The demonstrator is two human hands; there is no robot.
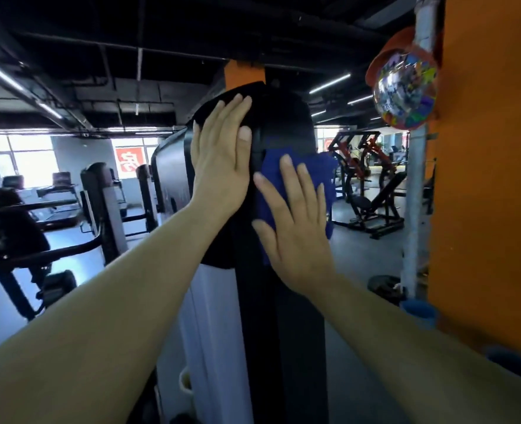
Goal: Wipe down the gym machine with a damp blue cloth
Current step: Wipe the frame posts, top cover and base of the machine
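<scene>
A tall black gym machine (286, 123) with a rounded top cover stands straight ahead, with a white panel lower down on its left side. My left hand (219, 160) lies flat against the upper left of the black cover, fingers straight and pointing up. My right hand (295, 228) presses a blue cloth (320, 169) flat against the right side of the cover, fingers spread. The cloth shows above and to the right of that hand; the rest of it is hidden under the palm.
An orange wall (485, 179) rises close on the right, with a grey pole (416, 209) and a round colourful mirror (405, 87) on it. More black machines (100, 194) stand at the left, a red-framed one (369, 179) at the back right. Grey floor lies between.
</scene>
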